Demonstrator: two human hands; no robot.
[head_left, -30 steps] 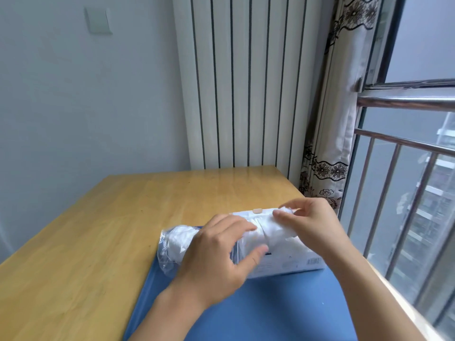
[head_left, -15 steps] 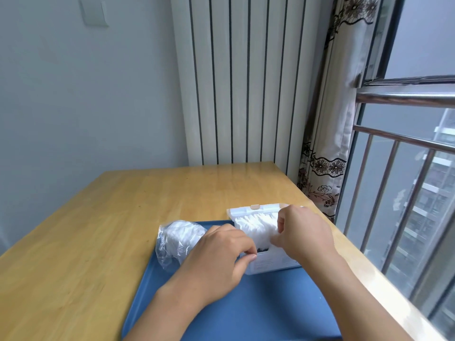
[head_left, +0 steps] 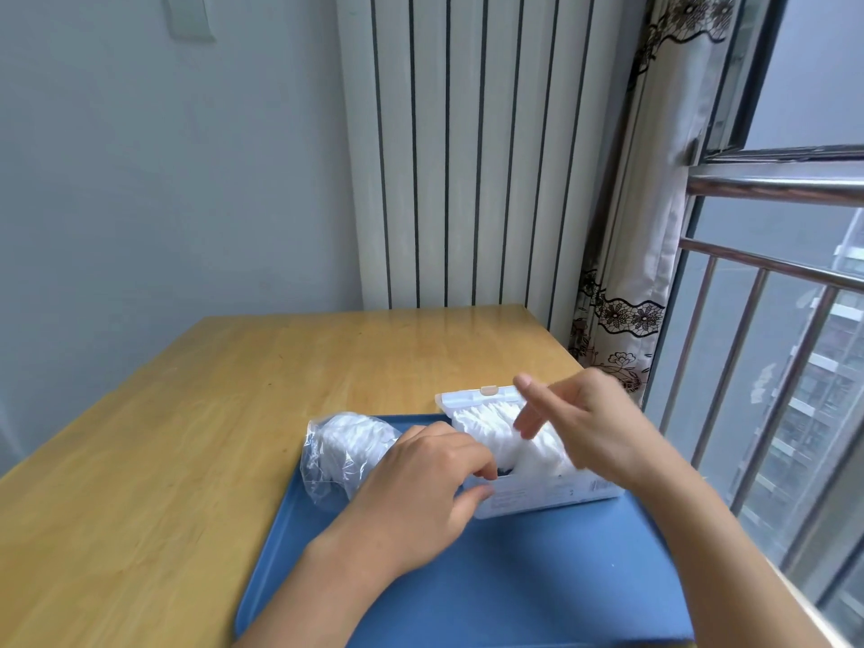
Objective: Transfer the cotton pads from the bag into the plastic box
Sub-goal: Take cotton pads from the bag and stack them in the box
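A white plastic box point(head_left: 547, 495) stands on a blue tray point(head_left: 491, 582), its lid point(head_left: 472, 396) tipped open at the back. A row of white cotton pads point(head_left: 495, 432) fills it. My left hand point(head_left: 421, 493) grips the box's front left corner between thumb and fingers. My right hand point(head_left: 589, 423) hovers over the pads with fingers straight and spread, holding nothing. A clear plastic bag point(head_left: 346, 449) with more white cotton pads inside lies left of the box, partly on the tray.
The tray lies on a wooden table point(head_left: 187, 460) near its right edge. A white radiator point(head_left: 467, 156) and a patterned curtain point(head_left: 626, 273) stand behind. Metal window railings point(head_left: 766, 367) run along the right side.
My right hand has lifted off the pads and opened its fingers. The stack that I held over the box a second ago now sits inside it. My left hand stays on the box.
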